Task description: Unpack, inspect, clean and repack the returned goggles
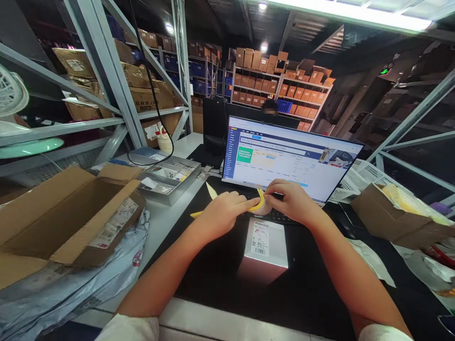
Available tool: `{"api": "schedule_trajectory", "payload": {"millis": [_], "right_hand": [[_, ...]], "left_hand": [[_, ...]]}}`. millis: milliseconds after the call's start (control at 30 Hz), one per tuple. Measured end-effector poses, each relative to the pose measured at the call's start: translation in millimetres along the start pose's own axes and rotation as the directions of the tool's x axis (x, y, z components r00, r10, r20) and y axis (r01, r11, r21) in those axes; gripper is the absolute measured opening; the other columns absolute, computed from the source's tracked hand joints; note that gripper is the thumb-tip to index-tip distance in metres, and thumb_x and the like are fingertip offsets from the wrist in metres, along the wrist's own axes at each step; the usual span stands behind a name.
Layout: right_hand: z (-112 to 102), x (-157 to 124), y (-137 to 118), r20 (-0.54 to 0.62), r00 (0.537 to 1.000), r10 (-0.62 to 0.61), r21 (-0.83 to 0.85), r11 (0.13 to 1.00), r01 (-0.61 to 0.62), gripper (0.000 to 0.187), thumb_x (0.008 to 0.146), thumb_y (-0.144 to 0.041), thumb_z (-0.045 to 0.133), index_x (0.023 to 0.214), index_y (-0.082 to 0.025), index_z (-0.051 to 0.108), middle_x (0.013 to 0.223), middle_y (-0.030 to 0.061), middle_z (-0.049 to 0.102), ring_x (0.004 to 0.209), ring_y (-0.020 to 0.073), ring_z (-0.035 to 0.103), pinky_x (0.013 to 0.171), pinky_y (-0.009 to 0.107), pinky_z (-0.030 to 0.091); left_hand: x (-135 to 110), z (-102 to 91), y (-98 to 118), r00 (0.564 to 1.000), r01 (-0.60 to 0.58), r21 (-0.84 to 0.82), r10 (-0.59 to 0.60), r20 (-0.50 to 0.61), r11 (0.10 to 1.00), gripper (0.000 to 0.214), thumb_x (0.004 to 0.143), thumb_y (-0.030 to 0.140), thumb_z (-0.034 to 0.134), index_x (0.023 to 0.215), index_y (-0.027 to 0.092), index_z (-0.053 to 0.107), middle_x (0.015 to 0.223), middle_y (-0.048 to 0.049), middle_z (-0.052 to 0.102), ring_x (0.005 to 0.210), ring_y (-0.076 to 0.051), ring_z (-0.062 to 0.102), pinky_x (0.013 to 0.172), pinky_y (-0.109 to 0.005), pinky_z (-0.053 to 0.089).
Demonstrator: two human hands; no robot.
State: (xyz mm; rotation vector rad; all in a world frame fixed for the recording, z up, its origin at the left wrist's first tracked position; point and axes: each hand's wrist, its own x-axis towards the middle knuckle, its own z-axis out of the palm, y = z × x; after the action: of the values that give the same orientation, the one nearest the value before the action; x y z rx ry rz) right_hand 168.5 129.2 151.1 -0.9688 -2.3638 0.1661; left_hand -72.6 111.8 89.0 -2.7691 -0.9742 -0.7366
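Both hands meet over the keyboard (280, 217), in front of the monitor. Between them is a curved yellow, strip-like thing (262, 195) with a pale rounded part under it; its kind is unclear. My left hand (225, 210) is closed on it, index finger stretched along the yellow part. A pale yellow pointed flap (211, 190) and a yellow tip (195, 214) stick out behind that hand. With thumb and fingers, my right hand (287, 199) pinches the right end. Nearer to me, a white box (276, 240) with a printed label stands on the black mat.
The lit monitor (280, 156) stands behind the hands. At left are an open cardboard box (117, 208) on plastic wrapping and a grey tray (172, 189) of small items. A filled carton (398, 218) and white baskets (369, 173) are at right. Loaded shelves stand beyond.
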Motion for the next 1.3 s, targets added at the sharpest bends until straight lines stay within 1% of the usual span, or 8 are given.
{"api": "schedule_trajectory", "payload": {"millis": [133, 267, 367, 500, 633, 767, 967, 1300], "right_hand": [[-1, 1, 0, -0.028, 1.0, -0.006, -0.005, 1.0, 0.006, 0.012, 0.088, -0.015, 0.063, 0.083, -0.02, 0.072, 0.088, 0.0032, 0.072, 0.079, 0.0166, 0.067, 0.07, 0.029, 0.051], [0, 3, 4, -0.061, 0.998, -0.015, -0.004, 1.0, 0.015, 0.011, 0.086, -0.015, 0.062, 0.079, -0.02, 0.069, 0.085, 0.0029, 0.071, 0.077, 0.0164, 0.065, 0.069, 0.028, 0.05], [3, 3, 8, -0.079, 0.997, -0.019, -0.02, 1.0, 0.017, 0.01, 0.086, -0.015, 0.062, 0.079, -0.02, 0.067, 0.085, 0.003, 0.069, 0.077, 0.0166, 0.064, 0.07, 0.029, 0.05], [3, 4, 9, -0.106, 0.994, -0.023, -0.029, 0.999, 0.02, 0.01, 0.086, -0.016, 0.061, 0.079, -0.02, 0.065, 0.085, 0.0032, 0.068, 0.078, 0.017, 0.064, 0.071, 0.029, 0.049], [0, 3, 5, -0.09, 0.996, -0.019, -0.04, 0.999, 0.016, 0.006, 0.087, -0.019, 0.062, 0.083, -0.02, 0.067, 0.089, 0.0037, 0.07, 0.082, 0.0182, 0.065, 0.074, 0.031, 0.05], [-2, 4, 4, -0.075, 0.997, -0.026, -0.068, 0.997, 0.021, 0.006, 0.089, -0.021, 0.063, 0.088, -0.021, 0.069, 0.093, 0.0047, 0.072, 0.085, 0.0195, 0.067, 0.076, 0.032, 0.052], [0, 5, 3, -0.076, 0.997, -0.029, -0.092, 0.995, 0.022, 0.01, 0.088, -0.017, 0.062, 0.087, -0.021, 0.071, 0.09, 0.0038, 0.073, 0.081, 0.0181, 0.068, 0.073, 0.03, 0.053], [3, 5, 1, -0.107, 0.994, -0.021, -0.129, 0.992, 0.007, 0.011, 0.087, -0.015, 0.06, 0.084, -0.02, 0.069, 0.087, 0.0041, 0.072, 0.078, 0.0179, 0.067, 0.07, 0.029, 0.051]], "left_hand": [[1, -0.2, -1, 1.0, 0.015, -0.013, -0.015, 0.006, 1.0, 0.064, 0.089, -0.001, 0.039, 0.148, 0.023, 0.047, 0.101, -0.004, 0.067, 0.089, -0.021, 0.054, 0.077, -0.035, 0.044], [0, 3.8, -6, 0.999, 0.028, -0.016, -0.028, -0.017, 0.999, 0.066, 0.091, 0.001, 0.038, 0.153, 0.022, 0.04, 0.098, -0.0048, 0.066, 0.086, -0.021, 0.054, 0.075, -0.034, 0.044], [-1, 7.4, -9, 0.998, 0.029, -0.071, -0.032, -0.045, 0.997, 0.067, 0.092, 0.002, 0.038, 0.156, 0.023, 0.035, 0.095, -0.0046, 0.064, 0.085, -0.02, 0.055, 0.075, -0.033, 0.045], [-1, 9.2, -11, 0.998, 0.041, -0.123, -0.047, -0.04, 0.992, 0.069, 0.093, 0.003, 0.038, 0.158, 0.027, 0.031, 0.096, -0.0043, 0.064, 0.085, -0.02, 0.057, 0.076, -0.032, 0.047], [-1, 6.9, -11, 0.998, 0.047, -0.112, -0.05, -0.026, 0.993, 0.071, 0.092, 0.003, 0.037, 0.158, 0.027, 0.032, 0.095, -0.0047, 0.064, 0.084, -0.02, 0.057, 0.076, -0.034, 0.048], [-1, 4.2, -9, 0.999, 0.051, -0.098, -0.051, 0.003, 0.994, 0.07, 0.09, 0.002, 0.038, 0.156, 0.026, 0.035, 0.099, -0.0061, 0.065, 0.091, -0.022, 0.058, 0.082, -0.037, 0.05], [0, 2.2, -7, 0.998, 0.058, -0.058, -0.056, 0.035, 0.997, 0.073, 0.089, 0.0, 0.038, 0.157, 0.027, 0.033, 0.098, -0.0047, 0.064, 0.09, -0.021, 0.057, 0.082, -0.035, 0.049], [0, 5.3, -8, 0.998, 0.062, -0.06, -0.061, 0.007, 0.996, 0.072, 0.091, 0.001, 0.037, 0.157, 0.027, 0.032, 0.098, -0.0041, 0.065, 0.088, -0.021, 0.058, 0.079, -0.034, 0.048]]}}
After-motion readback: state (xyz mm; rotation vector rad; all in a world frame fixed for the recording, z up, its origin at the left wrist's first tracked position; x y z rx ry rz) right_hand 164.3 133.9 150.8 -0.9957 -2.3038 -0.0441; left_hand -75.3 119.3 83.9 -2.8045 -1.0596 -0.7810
